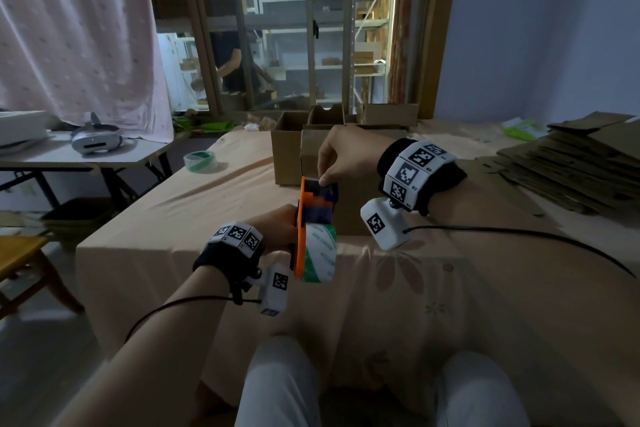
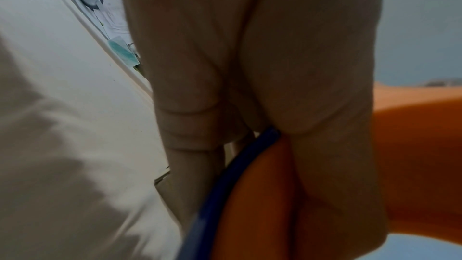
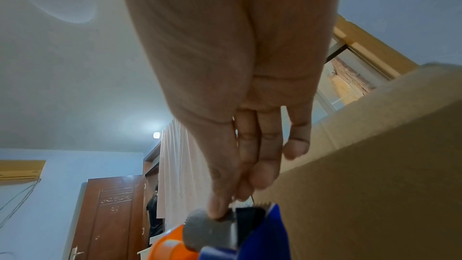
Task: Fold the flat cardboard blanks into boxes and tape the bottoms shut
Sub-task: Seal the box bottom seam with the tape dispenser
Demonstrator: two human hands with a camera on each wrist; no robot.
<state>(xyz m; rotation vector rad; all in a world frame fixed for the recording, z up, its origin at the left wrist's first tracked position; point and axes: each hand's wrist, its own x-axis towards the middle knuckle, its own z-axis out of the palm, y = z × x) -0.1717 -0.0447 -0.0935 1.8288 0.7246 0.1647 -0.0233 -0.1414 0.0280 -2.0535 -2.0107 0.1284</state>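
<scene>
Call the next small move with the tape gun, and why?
Probably draw the tape end out and press it onto the box. The left hand grips the tape gun upright beside the box, and the right hand pinches at the roller by the toothed blade, apparently freeing the tape end. No tape shows on the box.

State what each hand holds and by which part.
Left hand grips the tape dispenser by its handle. Right hand pinches the tape end at the dispenser's roller, beside the cutter.
</scene>
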